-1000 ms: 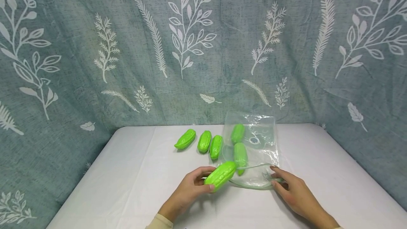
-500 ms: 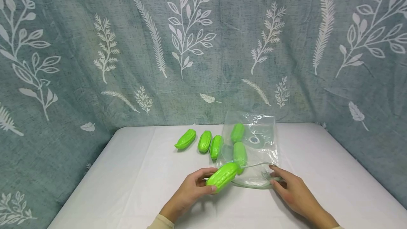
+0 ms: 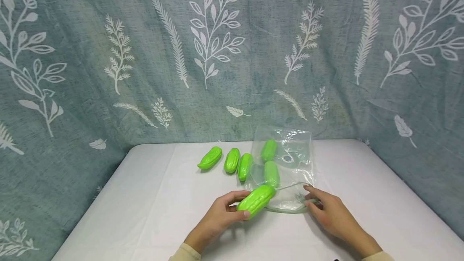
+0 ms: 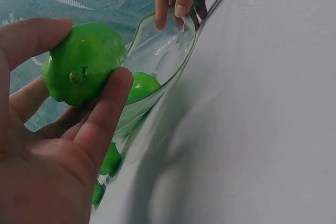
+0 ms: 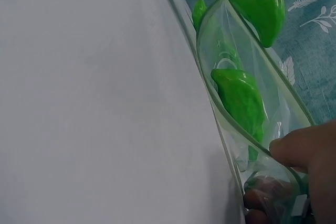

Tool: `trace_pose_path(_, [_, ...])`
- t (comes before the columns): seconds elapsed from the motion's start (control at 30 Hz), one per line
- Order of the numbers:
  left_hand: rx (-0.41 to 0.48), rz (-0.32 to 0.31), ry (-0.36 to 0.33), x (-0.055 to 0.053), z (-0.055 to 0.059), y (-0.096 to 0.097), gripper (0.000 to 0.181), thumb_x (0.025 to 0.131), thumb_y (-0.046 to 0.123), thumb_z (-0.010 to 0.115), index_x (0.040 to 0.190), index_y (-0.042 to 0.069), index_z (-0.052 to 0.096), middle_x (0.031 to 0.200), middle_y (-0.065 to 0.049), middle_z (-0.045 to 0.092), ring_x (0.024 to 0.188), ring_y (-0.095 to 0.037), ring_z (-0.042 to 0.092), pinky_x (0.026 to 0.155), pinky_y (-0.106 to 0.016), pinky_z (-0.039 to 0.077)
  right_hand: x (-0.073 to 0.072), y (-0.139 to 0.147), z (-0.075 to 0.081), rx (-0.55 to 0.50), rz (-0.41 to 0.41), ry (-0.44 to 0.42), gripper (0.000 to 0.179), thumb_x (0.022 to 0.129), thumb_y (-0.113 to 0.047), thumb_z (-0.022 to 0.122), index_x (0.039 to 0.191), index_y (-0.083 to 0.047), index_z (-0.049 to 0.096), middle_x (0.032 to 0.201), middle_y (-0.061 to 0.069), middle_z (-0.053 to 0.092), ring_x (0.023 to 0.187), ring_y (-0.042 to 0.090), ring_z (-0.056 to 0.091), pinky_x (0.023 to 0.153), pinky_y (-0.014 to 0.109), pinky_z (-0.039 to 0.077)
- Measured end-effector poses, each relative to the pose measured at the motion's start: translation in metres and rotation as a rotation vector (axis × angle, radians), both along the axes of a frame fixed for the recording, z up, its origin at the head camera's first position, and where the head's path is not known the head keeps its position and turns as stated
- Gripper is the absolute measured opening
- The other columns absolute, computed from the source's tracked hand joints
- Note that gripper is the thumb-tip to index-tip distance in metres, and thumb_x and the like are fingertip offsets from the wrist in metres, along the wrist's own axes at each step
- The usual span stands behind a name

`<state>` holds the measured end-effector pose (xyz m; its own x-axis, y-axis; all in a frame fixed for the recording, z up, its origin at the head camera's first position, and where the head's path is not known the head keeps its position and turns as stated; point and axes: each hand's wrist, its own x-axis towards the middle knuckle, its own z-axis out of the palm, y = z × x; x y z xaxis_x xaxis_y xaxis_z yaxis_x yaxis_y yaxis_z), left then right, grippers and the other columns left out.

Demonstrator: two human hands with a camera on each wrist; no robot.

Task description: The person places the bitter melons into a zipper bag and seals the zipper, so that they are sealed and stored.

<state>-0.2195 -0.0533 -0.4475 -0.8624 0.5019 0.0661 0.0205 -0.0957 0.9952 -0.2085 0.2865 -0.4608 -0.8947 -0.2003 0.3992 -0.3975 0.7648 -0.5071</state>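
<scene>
My left hand (image 3: 222, 212) holds a glossy green toy bitter melon (image 3: 255, 201) by its near end, thumb in front and fingers behind. The melon slants up to the right, its far tip at the mouth of a clear zip bag (image 3: 295, 174). Two more bitter melons lie inside the bag, a far one (image 3: 268, 150) and a near one (image 3: 271, 173). My right hand (image 3: 328, 210) grips the right corner of the bag's mouth. In the right wrist view, the thumb lies over the green rim (image 5: 210, 90) and the mouth gapes; the other fingers show partly through plastic.
Left of the bag, three loose bitter melons lie on the white table: a left one (image 3: 210, 158), a middle one (image 3: 231, 160) and a right one (image 3: 244, 167) close against the bag. A leaf-patterned curtain (image 3: 166, 104) hangs behind the table (image 3: 119, 212).
My left hand has carried the bitter melon slightly to the right, so its tip now covers the lower end of the near bagged one. The right hand keeps its hold on the bag.
</scene>
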Motion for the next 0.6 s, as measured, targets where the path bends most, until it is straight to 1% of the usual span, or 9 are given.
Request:
trace_pose_path(0.13, [-0.022, 0.007, -0.003, 0.0, 0.0, 0.0, 0.052, 0.087, 0.008, 0.075, 0.137, 0.007, 0.06, 0.131, -0.013, 0.057, 0.104, -0.023, 0.064, 0.082, -0.032, 0.057, -0.008, 0.0, 0.002, 0.015, 0.002, -0.019, 0.043, 0.095, -0.017, 0.069, 0.135, -0.003, 0.061, 0.106, 0.0, 0.073, 0.094, 0.018, 0.07, 0.08, 0.038, 0.058])
trace_pose_path(0.23, [-0.042, 0.01, 0.006, 0.002, 0.0, 0.002, 0.051, 0.087, 0.009, 0.075, 0.136, 0.007, 0.06, 0.131, -0.013, 0.058, 0.104, -0.023, 0.064, 0.082, -0.03, 0.057, -0.011, 0.001, 0.002, 0.031, -0.009, -0.034, 0.043, 0.095, -0.02, 0.069, 0.135, -0.005, 0.062, 0.105, -0.002, 0.073, 0.096, 0.019, 0.07, 0.083, 0.042, 0.057])
trace_pose_path(0.3, [-0.047, 0.009, 0.013, 0.003, -0.001, 0.005, 0.05, 0.087, 0.009, 0.075, 0.136, 0.007, 0.061, 0.13, -0.012, 0.058, 0.104, -0.023, 0.064, 0.082, -0.03, 0.056, -0.011, 0.002, 0.001, 0.037, -0.021, -0.042, 0.043, 0.096, -0.022, 0.069, 0.135, -0.005, 0.062, 0.105, -0.003, 0.073, 0.096, 0.019, 0.07, 0.083, 0.043, 0.057])
trace_pose_path(0.4, [-0.049, 0.003, 0.018, 0.004, -0.002, 0.01, 0.049, 0.087, 0.009, 0.074, 0.135, 0.008, 0.062, 0.13, -0.011, 0.059, 0.103, -0.022, 0.064, 0.082, -0.029, 0.056, -0.007, 0.003, -0.001, 0.025, -0.037, -0.042, 0.042, 0.096, -0.022, 0.068, 0.135, -0.005, 0.062, 0.105, -0.003, 0.073, 0.095, 0.019, 0.07, 0.082, 0.041, 0.057])
trace_pose_path(0.5, [-0.05, 0.002, 0.017, 0.005, -0.003, 0.014, 0.048, 0.087, 0.008, 0.074, 0.134, 0.008, 0.062, 0.129, -0.01, 0.059, 0.101, -0.022, 0.065, 0.08, -0.028, 0.056, -0.003, 0.004, -0.002, -0.002, -0.023, -0.032, 0.043, 0.097, -0.022, 0.068, 0.135, -0.003, 0.061, 0.106, -0.001, 0.072, 0.095, 0.02, 0.07, 0.081, 0.039, 0.058])
trace_pose_path(0.6, [-0.072, 0.0, 0.038, 0.006, -0.005, 0.016, 0.047, 0.088, 0.009, 0.074, 0.134, 0.009, 0.062, 0.13, -0.009, 0.06, 0.1, -0.021, 0.065, 0.078, -0.027, 0.057, -0.002, 0.002, -0.002, -0.022, -0.011, -0.021, 0.043, 0.097, -0.02, 0.067, 0.135, -0.003, 0.06, 0.107, 0.001, 0.072, 0.094, 0.022, 0.071, 0.08, 0.039, 0.058])
